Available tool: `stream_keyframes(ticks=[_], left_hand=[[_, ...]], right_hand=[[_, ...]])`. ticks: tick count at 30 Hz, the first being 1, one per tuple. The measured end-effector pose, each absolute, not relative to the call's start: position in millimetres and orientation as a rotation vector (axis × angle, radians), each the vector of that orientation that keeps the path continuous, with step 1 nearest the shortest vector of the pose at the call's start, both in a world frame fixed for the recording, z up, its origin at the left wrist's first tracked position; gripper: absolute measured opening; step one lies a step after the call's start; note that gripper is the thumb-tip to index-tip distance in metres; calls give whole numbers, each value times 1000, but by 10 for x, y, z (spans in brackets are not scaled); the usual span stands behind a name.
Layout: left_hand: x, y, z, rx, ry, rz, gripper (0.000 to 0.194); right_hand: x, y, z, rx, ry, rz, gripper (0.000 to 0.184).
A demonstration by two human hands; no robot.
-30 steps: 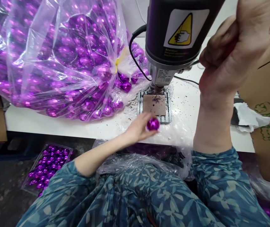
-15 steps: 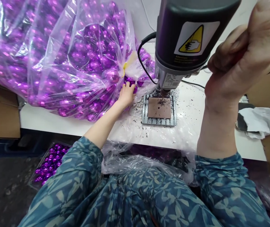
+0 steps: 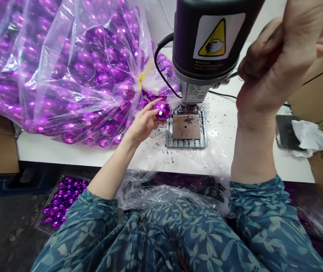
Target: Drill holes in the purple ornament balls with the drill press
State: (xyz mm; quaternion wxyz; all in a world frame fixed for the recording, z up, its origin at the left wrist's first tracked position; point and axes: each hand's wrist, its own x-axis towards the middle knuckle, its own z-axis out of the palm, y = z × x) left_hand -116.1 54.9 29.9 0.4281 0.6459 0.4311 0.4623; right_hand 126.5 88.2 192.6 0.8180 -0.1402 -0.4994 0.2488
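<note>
1. Fingers of the left hand pinched a faceted purple ball just left of the slotted base plate, above the tabletop.
2. The right hand, high at right, was curled beside the black drill; what it held could not be told.
3. A brown board lay on the base plate, dark shavings around it.
4. A tied clear bag of purple balls filled the left side.
5. Near left, below the tabletop, sat more balls.
6. Crumpled white paper lay at right.
</note>
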Motion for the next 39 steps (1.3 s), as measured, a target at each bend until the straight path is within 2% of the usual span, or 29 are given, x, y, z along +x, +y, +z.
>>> stream_keyframes(ticks=[6,10,23,31,39], left_hand=[[-731,405,32,1336,1021,1070,56],[-571,486,-59,1308,1070,1072,57],[-328,451,-118,1843,1255,1169,55],[-298,435,-243,1872,1201,1189,58],[-312,494,-277,1973,1243,1137,61]], right_hand=[[1271,868,1929,-311,-1052,550,45],[1293,851,1933,-374,-1084,547,48],[1303,826,1936,-362,-1060,593,43],[1255,666,1759,-320,-1067,422,46],[1222,599,1713,-295,-1036,379,38]])
